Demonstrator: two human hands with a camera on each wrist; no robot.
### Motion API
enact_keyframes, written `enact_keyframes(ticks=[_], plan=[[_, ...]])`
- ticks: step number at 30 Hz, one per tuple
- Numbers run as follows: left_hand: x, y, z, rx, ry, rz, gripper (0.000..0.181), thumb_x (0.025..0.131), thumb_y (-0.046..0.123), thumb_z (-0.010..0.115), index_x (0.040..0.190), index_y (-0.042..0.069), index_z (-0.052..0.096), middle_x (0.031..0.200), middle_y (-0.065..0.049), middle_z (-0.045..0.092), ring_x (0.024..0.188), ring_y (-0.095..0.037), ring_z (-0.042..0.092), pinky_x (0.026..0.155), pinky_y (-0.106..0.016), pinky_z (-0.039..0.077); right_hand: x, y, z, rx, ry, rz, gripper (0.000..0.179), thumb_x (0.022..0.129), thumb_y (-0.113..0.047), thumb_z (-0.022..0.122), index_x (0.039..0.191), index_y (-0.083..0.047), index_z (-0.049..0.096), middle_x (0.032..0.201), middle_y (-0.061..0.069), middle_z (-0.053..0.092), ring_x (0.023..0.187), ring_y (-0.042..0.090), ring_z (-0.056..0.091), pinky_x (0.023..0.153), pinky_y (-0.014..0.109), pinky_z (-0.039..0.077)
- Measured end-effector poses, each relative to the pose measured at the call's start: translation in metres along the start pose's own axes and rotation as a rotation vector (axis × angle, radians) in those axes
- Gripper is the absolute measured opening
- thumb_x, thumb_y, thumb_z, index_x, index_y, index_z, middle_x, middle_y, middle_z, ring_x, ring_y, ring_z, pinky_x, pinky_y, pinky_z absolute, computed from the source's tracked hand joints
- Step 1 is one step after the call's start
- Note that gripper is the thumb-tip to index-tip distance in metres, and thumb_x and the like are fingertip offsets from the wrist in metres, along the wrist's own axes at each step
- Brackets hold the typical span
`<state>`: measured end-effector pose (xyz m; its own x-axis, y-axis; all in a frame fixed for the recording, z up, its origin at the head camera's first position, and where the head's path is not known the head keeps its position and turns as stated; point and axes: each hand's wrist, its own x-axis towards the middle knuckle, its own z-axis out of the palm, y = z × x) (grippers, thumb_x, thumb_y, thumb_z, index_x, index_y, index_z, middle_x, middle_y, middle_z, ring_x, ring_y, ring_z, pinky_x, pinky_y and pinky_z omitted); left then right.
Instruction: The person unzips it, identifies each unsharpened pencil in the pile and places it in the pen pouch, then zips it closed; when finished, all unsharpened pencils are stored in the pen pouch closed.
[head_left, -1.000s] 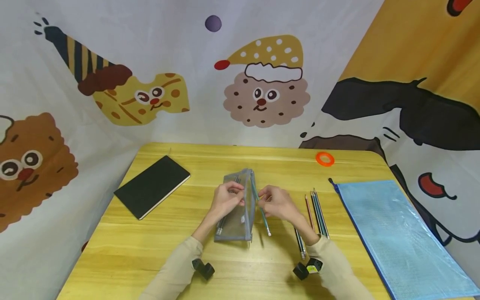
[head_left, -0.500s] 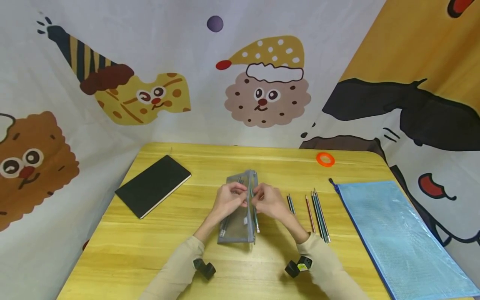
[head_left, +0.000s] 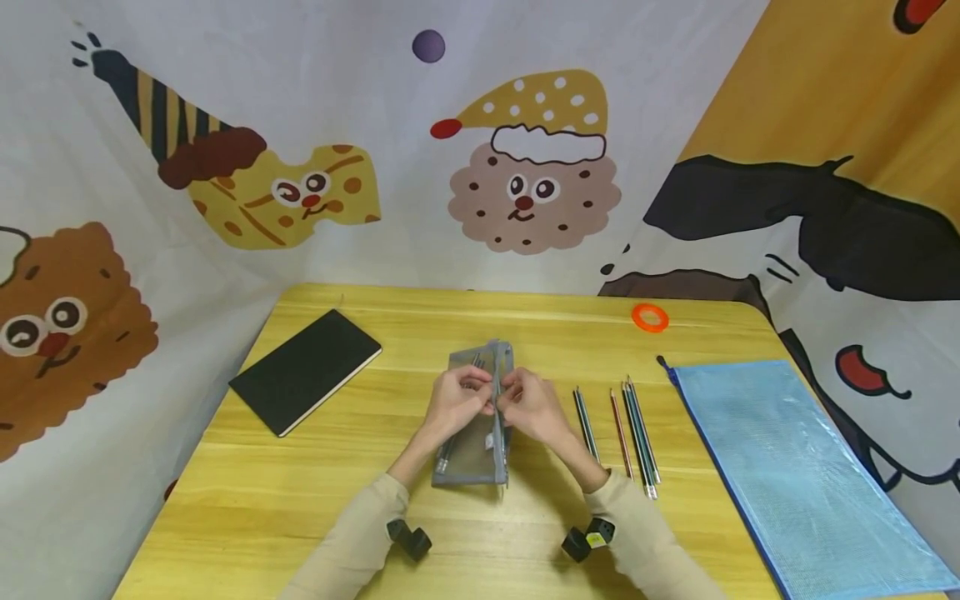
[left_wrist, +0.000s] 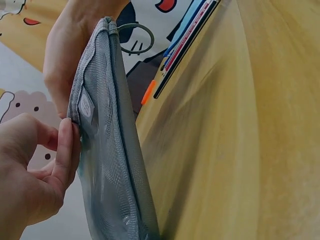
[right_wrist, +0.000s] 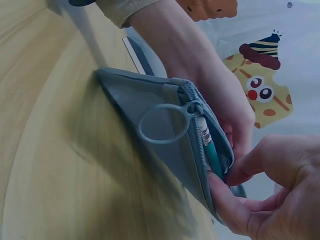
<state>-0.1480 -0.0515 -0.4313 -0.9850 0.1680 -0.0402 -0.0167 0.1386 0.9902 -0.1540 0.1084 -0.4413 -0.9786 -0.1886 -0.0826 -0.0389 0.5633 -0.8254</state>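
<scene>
A grey mesh pencil case (head_left: 474, 450) stands on its side between both hands, its zip side toward the right. My left hand (head_left: 457, 398) pinches its upper edge between thumb and fingers, also plain in the left wrist view. Several pencils (head_left: 447, 454) show through the mesh. In the right wrist view, a teal pencil (right_wrist: 212, 154) with a white eraser lies within the unzipped mouth, its far end hidden. The thumb and forefinger of my right hand (head_left: 531, 405) pinch this pencil at the opening. A ring pull (right_wrist: 150, 136) hangs from the zip.
Several dark pencils (head_left: 639, 435) and a red pencil (head_left: 620, 429) lie right of the case. Farther right is a blue mesh zip bag (head_left: 795, 475). A black notebook (head_left: 307, 371) lies at left, an orange ring (head_left: 649, 317) at the back.
My right hand has moved left to the case's mouth. The teal pencil, earlier outside along the zip side, is now inside the opening. The left hand keeps its hold.
</scene>
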Motion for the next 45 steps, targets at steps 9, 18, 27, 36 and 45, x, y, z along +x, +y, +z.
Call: enact_keyframes(ticks=[9,18,27,36,45], plan=[[0.002,0.000,-0.003,-0.038,-0.009,-0.015,0.023,0.089,-0.006,0.059,0.109,-0.015,0.065,0.098,-0.030,0.069,0.062,-0.012,0.070,0.076,-0.050,0.066,-0.002,0.002,0.001,0.017,0.023,-0.028,0.022,0.090,-0.001,0.067,0.111,0.006,0.062,0.096,0.018,0.069,0.076,0.020,0.069,0.061,0.025,0.064],[0.011,-0.015,-0.003,-0.039,-0.007,-0.020,0.023,0.089,-0.006,0.059,0.110,-0.014,0.064,0.098,-0.029,0.069,0.059,-0.010,0.067,0.067,-0.034,0.068,-0.004,0.001,-0.002,-0.035,-0.012,-0.031,0.021,0.085,0.005,0.067,0.105,0.003,0.067,0.095,0.015,0.070,0.078,0.021,0.069,0.063,0.025,0.064],[0.021,-0.037,0.001,-0.061,0.045,-0.010,0.021,0.089,-0.004,0.061,0.108,-0.010,0.067,0.096,-0.026,0.070,0.056,-0.010,0.066,0.060,-0.029,0.066,-0.008,0.000,-0.018,-0.062,0.035,-0.029,0.018,0.088,-0.001,0.069,0.105,-0.001,0.069,0.095,0.011,0.071,0.081,0.020,0.069,0.064,0.028,0.063],[0.020,-0.039,0.001,-0.055,0.034,-0.013,0.021,0.088,-0.004,0.062,0.107,-0.008,0.068,0.094,-0.022,0.070,0.057,-0.010,0.067,0.066,-0.037,0.068,-0.010,0.016,-0.040,-0.112,0.091,-0.016,0.022,0.091,-0.009,0.070,0.110,0.001,0.066,0.096,0.012,0.070,0.085,0.024,0.069,0.067,0.031,0.061],[0.021,-0.039,0.001,-0.033,0.042,-0.005,0.021,0.089,-0.004,0.061,0.108,-0.011,0.067,0.096,-0.026,0.069,0.056,-0.009,0.065,0.069,-0.045,0.067,-0.019,0.038,-0.061,-0.153,0.102,-0.010,0.023,0.092,-0.007,0.068,0.112,0.004,0.065,0.096,0.013,0.068,0.085,0.023,0.069,0.066,0.029,0.059]])
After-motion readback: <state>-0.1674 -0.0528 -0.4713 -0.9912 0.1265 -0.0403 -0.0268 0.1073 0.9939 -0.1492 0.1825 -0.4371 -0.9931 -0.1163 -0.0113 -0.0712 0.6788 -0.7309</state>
